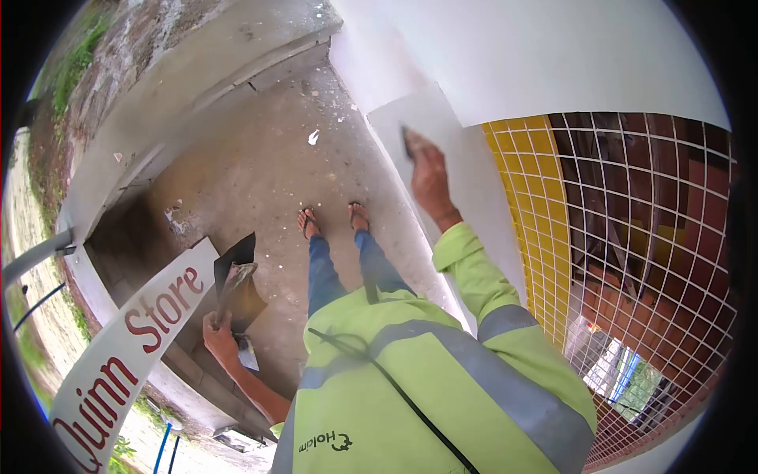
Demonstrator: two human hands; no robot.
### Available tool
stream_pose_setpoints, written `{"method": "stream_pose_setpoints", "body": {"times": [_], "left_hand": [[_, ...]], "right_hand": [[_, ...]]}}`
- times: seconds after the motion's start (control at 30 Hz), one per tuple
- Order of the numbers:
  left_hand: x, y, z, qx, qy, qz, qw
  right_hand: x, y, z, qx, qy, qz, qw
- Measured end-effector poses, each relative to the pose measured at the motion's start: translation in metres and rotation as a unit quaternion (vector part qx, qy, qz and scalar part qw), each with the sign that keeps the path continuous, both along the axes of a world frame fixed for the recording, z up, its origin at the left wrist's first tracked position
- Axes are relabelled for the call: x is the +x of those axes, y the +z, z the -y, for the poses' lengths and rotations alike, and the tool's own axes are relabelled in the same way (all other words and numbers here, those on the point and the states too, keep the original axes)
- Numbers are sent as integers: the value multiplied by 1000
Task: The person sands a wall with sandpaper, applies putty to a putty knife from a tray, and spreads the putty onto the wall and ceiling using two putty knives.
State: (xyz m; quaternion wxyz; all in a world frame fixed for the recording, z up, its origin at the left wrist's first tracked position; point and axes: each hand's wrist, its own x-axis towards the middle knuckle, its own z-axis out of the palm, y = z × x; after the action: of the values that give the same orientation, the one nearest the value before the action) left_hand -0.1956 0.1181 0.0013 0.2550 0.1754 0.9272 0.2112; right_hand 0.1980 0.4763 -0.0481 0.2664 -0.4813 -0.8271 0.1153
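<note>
My right hand (pixel 431 183) is raised to the pale wall (pixel 553 55) at the edge of a smooth light-grey patch (pixel 442 134). Its fingers are closed on a small dark flat tool (pixel 408 142), mostly covered by the hand. Lower on the left, my left hand (pixel 220 338) grips a stick-like handle with a smeared, pale end. A thin dark sheet (pixel 235 251) and a brown flat piece (pixel 251 306) show around that handle. I cannot tell exactly what kind of tool it is. Just below the left hand is a small white-and-dark piece (pixel 248 352).
A white sign (pixel 158 324) reading "Quinn Store" stands close by my left arm. White wire mesh (pixel 624 237) over a yellow-framed opening lies at right. My sandalled feet (pixel 332 220) stand on a stained concrete floor (pixel 260 150) with a low wall (pixel 181 87) along its side.
</note>
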Motion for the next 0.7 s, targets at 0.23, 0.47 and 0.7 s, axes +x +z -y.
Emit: {"method": "stream_pose_setpoints", "body": {"times": [0.23,0.47,0.7], "left_hand": [[7,-28,5,34,-20,-2,999],[9,-26,18,37,-13,-28,999],[4,-6,3,5,45,28,999]], "right_hand": [[-42,-42,-35,-49,-13,67,996],[-57,-16,-69,-12,32,72,997],[-39,36,80,-193,35,-3,981]]}}
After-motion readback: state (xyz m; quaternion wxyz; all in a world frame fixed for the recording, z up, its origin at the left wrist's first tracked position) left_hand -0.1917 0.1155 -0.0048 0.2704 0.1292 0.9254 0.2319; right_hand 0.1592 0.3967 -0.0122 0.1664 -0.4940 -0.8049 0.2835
